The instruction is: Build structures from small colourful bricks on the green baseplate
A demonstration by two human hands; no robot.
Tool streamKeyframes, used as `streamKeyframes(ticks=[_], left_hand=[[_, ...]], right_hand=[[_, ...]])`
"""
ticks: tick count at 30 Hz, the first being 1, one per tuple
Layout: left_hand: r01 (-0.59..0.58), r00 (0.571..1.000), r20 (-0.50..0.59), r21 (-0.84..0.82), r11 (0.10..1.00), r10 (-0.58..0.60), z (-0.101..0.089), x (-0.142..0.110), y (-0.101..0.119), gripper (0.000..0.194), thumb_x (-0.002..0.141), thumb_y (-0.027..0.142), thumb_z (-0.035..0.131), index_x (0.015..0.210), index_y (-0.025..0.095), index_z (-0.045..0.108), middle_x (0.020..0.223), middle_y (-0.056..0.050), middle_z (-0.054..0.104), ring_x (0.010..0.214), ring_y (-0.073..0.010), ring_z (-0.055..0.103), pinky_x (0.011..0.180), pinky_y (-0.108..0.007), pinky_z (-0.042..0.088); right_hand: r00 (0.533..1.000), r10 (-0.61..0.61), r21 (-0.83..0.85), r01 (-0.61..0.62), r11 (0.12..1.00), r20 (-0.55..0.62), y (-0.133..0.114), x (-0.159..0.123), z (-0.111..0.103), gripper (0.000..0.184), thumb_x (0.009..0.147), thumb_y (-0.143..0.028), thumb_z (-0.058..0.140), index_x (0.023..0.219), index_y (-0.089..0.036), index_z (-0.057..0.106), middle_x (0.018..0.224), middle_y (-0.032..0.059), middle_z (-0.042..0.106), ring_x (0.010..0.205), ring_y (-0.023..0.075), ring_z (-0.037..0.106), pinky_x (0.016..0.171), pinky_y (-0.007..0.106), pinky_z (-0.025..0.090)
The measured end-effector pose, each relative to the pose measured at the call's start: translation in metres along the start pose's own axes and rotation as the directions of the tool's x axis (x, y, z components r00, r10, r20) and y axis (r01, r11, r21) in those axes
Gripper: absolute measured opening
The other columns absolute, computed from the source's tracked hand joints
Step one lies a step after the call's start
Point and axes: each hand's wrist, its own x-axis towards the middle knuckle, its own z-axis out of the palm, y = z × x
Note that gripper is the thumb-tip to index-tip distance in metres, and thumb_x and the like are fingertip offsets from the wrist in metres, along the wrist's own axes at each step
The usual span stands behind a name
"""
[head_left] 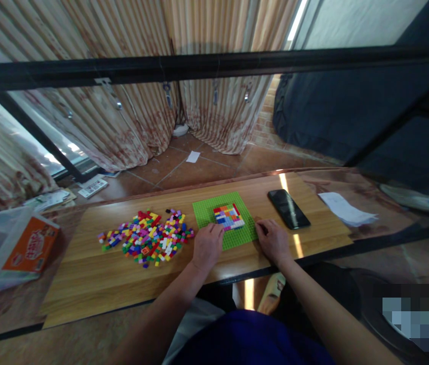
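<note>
Just below frame centre, the brick block (230, 216) could skew over the green baseplate (203, 207) if the left hand (208, 246) pushes unevenly; whether its fingers or the curled right hand (274, 240) grip anything I cannot tell

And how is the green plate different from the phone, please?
The plate is bright green and covered with studs; the phone is black, with a smooth, shiny face.
The plate is broad and nearly square; the phone is long and narrow.
The plate has a patch of coloured bricks on it; the phone carries only a streak of light.
Both lie flat on the table.
</note>
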Motion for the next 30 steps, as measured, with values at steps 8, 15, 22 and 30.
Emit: streamKeyframes(ticks=[8, 15, 22, 30], left_hand=[[-0.095, 0.995, 0.028, 0.151, 0.984, 0.091, 0.003, 0.0, -0.004, 0.015, 0.092, 0.017, 0.051, 0.087, 0.018, 0.064, 0.084, -0.004, 0.066, 0.079, -0.018, 0.059, 0.072, -0.03, 0.045], [-0.162, 0.984, 0.103, 0.169, 0.972, 0.146, 0.003, -0.003, -0.004, 0.019, 0.092, 0.012, 0.045, 0.095, 0.017, 0.063, 0.095, -0.008, 0.066, 0.089, -0.021, 0.06, 0.08, -0.035, 0.048], [-0.06, 0.996, 0.062, 0.025, 0.998, 0.059, 0.003, -0.015, -0.003, 0.03, 0.091, 0.011, 0.046, 0.118, 0.016, 0.056, 0.11, -0.01, 0.066, 0.101, -0.0214, 0.062, 0.089, -0.037, 0.05], [0.163, 0.986, 0.064, -0.28, 0.946, -0.151, -0.011, -0.038, 0.002, 0.054, 0.089, 0.013, 0.047, 0.141, 0.018, 0.033, 0.118, -0.011, 0.063, 0.112, -0.0215, 0.059, 0.096, -0.041, 0.049]], right_hand=[[1.0, 0.003, 0.007, -0.003, 1.0, 0.015, 0.001, -0.001, 0.0, 0.023, 0.09, -0.032, 0.047, 0.084, -0.02, 0.066, 0.084, 0.0068, 0.065, 0.075, 0.0189, 0.06, 0.065, 0.029, 0.042], [0.999, 0.005, -0.009, -0.005, 1.0, 0.034, 0.0, -0.002, 0.001, 0.025, 0.09, -0.032, 0.046, 0.083, -0.02, 0.066, 0.082, 0.0066, 0.064, 0.075, 0.0191, 0.059, 0.066, 0.029, 0.041], [0.999, -0.014, -0.02, 0.015, 1.0, 0.037, -0.001, -0.001, 0.001, 0.026, 0.091, -0.031, 0.044, 0.081, -0.02, 0.065, 0.084, 0.0069, 0.065, 0.074, 0.0189, 0.059, 0.065, 0.029, 0.04], [0.999, -0.005, -0.046, 0.006, 0.999, 0.038, -0.006, -0.011, -0.002, 0.029, 0.092, -0.034, 0.042, 0.082, -0.019, 0.065, 0.082, 0.0076, 0.065, 0.073, 0.0194, 0.058, 0.063, 0.03, 0.039]])
